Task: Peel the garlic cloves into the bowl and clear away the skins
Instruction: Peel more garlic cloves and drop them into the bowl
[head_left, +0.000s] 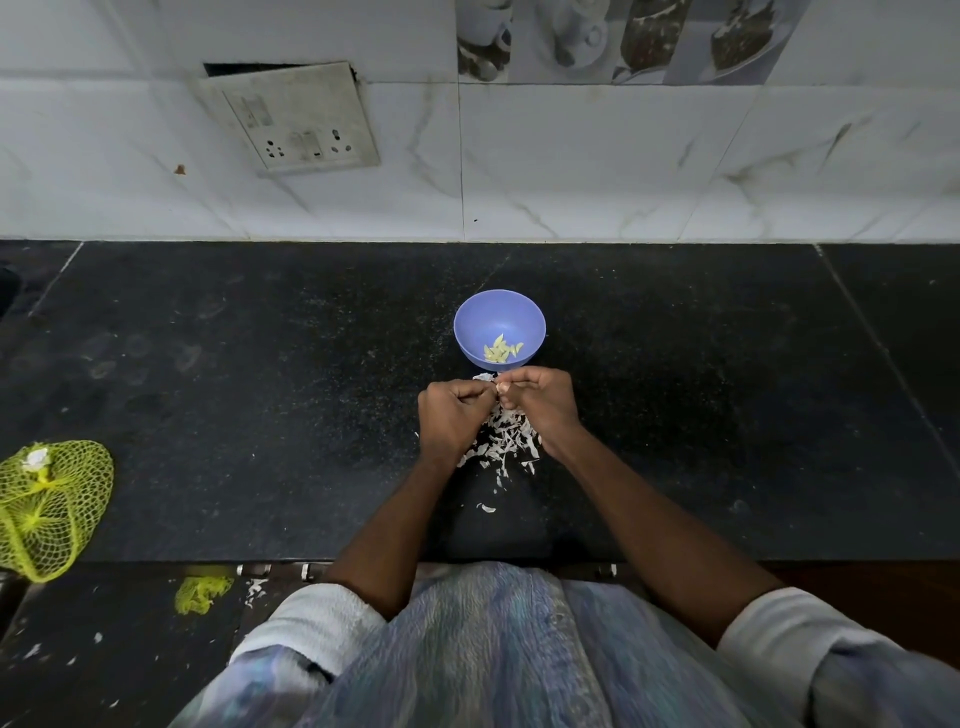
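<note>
A: Obs. 1, surroundings. What is carrying everything?

B: A dark speckled table (260, 415) is running the width of the view, meeting a white marbled tile wall (571, 166) at the back. A grimy switch-and-socket plate (296, 117) is sitting on that wall, up and to the left.

A: Next down in size?

B: A yellow mesh bag (49, 506) is lying at the table's left edge, with something small and white caught at its top. A scrap of the same yellow mesh (202, 593) is lying below the table edge, on the floor side.

A: Task items?

B: A blue bowl (470, 317) is standing mid-table, just beyond the hands. Peeled garlic cloves (501, 349), pale yellow, are lying in its bottom, toward the near side. A scatter of white skins (506, 441) is lying on the table directly under and between the wrists, trailing toward the person; a few bits are touching the table near the bowl's base.

A: Hands?

B: Left hand (449, 410) and right hand (540, 397) are meeting knuckle to knuckle above the skins, just short of the bowl. Fingers of both are curling inward, pinching a small pale clove (501, 386) between them. Only a sliver of it is showing; how much skin is on it, I cannot tell.
</note>
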